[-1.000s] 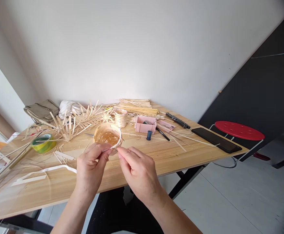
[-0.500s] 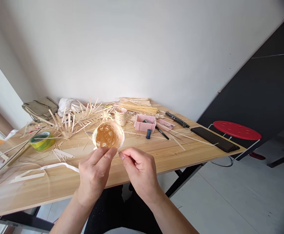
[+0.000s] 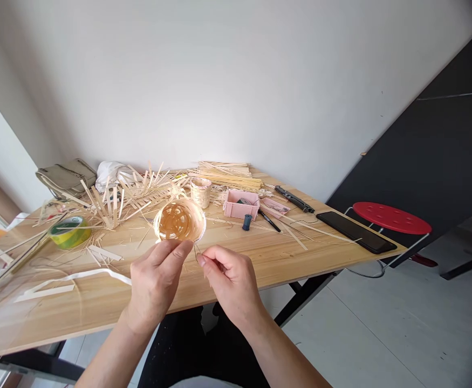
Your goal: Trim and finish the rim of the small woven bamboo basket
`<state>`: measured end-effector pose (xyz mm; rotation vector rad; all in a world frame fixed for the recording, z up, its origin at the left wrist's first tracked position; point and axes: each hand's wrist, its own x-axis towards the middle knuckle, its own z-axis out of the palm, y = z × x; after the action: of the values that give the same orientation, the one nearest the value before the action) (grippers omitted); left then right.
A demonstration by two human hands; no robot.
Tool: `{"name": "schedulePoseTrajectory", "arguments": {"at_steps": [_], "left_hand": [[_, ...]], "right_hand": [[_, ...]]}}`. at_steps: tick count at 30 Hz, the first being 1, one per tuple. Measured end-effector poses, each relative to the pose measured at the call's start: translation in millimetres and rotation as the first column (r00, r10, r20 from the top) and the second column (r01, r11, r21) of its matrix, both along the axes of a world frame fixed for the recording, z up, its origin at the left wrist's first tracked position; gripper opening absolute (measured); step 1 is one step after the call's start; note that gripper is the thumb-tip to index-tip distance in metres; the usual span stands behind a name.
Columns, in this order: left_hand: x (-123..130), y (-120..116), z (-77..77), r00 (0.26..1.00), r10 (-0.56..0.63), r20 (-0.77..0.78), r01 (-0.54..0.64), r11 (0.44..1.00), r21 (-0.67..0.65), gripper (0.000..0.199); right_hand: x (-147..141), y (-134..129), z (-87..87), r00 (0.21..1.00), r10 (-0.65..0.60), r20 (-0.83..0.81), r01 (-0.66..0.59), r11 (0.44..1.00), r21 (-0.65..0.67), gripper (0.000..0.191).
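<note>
The left hand (image 3: 155, 285) hides the near rim of the small woven basket (image 3: 179, 220), and glare washes out the weave along the basket's edge. The thin strand (image 3: 196, 252) at the right hand (image 3: 230, 285) is too fine for its material to be determined. The contents of the pink plastic box (image 3: 236, 209) are partly hidden by its walls and cannot be identified. The tabletop (image 3: 77, 304) runs off the picture's left edge.

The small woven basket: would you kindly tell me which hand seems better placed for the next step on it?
Probably the right hand: its fingertips pinch a thin strand just below the basket, whereas the left hand is occupied holding the basket up.
</note>
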<state>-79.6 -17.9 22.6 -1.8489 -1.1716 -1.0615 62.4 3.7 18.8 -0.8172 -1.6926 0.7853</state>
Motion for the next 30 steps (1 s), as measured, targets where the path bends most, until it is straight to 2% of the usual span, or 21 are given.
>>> {"name": "schedulePoseTrajectory", "arguments": {"at_steps": [3,6,11,13,15,18,21,25,28,30], "left_hand": [[2.1,-0.7,-0.2,1.000,-0.028,-0.009,0.027,0.999,-0.030,0.015],[0.2,0.5,1.3,0.998,-0.047,-0.030,0.045,0.997,-0.067,0.016],[-8.6,3.7,4.7,0.994,-0.020,-0.109,0.010,0.996,-0.087,0.018],[-9.7,3.9,4.5,0.988,-0.036,-0.148,0.020,0.994,-0.107,0.017],[-9.1,3.6,3.6,0.981,-0.058,-0.188,0.035,0.992,-0.124,0.019],[-7.3,2.8,1.9,0.966,-0.065,-0.251,0.033,0.991,-0.132,0.022],[-6.7,1.5,0.7,0.952,-0.082,-0.293,0.039,0.988,-0.150,0.023],[-7.0,0.8,0.0,0.939,-0.126,-0.320,0.075,0.983,-0.168,0.023],[-6.5,1.2,-1.9,0.933,-0.139,-0.332,0.086,0.982,-0.170,0.022],[-5.4,1.0,-5.0,0.929,-0.143,-0.341,0.085,0.980,-0.180,0.019]], "right_hand": [[-0.2,1.1,0.3,1.000,-0.006,-0.011,0.006,1.000,0.005,0.028],[4.3,2.1,3.4,0.998,0.004,0.059,-0.006,1.000,0.028,0.026],[21.7,6.2,27.7,0.986,-0.105,0.126,0.074,0.970,0.231,0.012],[24.9,11.1,41.7,0.971,-0.078,0.225,0.042,0.986,0.161,0.015],[23.9,17.3,53.4,0.923,0.000,0.385,-0.019,0.999,0.046,0.021],[17.9,25.9,62.6,0.835,0.023,0.551,-0.048,0.998,0.031,0.024],[12.2,29.9,62.0,0.774,0.001,0.633,-0.043,0.998,0.051,0.028],[6.9,29.7,51.8,0.722,-0.008,0.692,-0.039,0.998,0.051,0.032],[3.8,29.4,42.5,0.727,-0.033,0.686,-0.043,0.995,0.094,0.030],[3.4,29.8,39.0,0.760,-0.082,0.644,-0.024,0.988,0.154,0.026]]}}
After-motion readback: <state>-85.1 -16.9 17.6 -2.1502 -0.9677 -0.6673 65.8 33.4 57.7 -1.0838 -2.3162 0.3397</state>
